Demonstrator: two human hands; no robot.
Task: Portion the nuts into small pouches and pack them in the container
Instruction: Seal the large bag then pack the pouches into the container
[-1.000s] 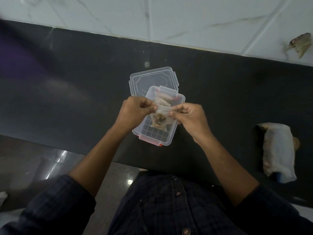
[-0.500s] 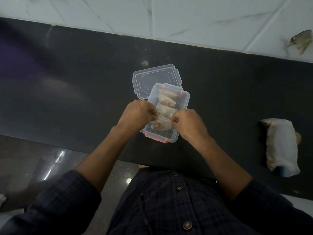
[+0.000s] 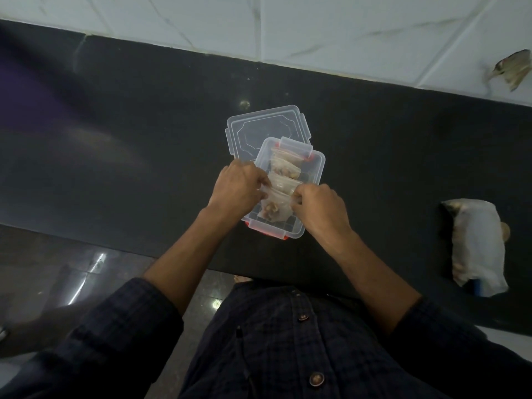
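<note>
- Head view: the left hand (image 3: 237, 187) and the right hand (image 3: 319, 207) are each pinching an end of a small clear pouch (image 3: 273, 207) of nuts, fingers (image 3: 298, 200) curled onto its top edge, and are holding it inside the near end of the clear container (image 3: 312, 194).
- The container is sitting on the dark tabletop (image 3: 144, 139), partly lying over its loose lid (image 3: 259, 128) at the far side.
- Other filled pouches (image 3: 283, 171) are standing in a row behind the held one, toward the far end of the container.
- A larger pale bag (image 3: 475, 243) is lying on the tabletop well apart to the right; what it is holding cannot be made out.
- The step in hand seems to be seating this pouch in the row, so the packing is looking well advanced, with only a little room left at the near wall.
- The next move is probably calling for both hands to let go without tipping the pouch over, then either to be filling another pouch or to be fetching the lid.
</note>
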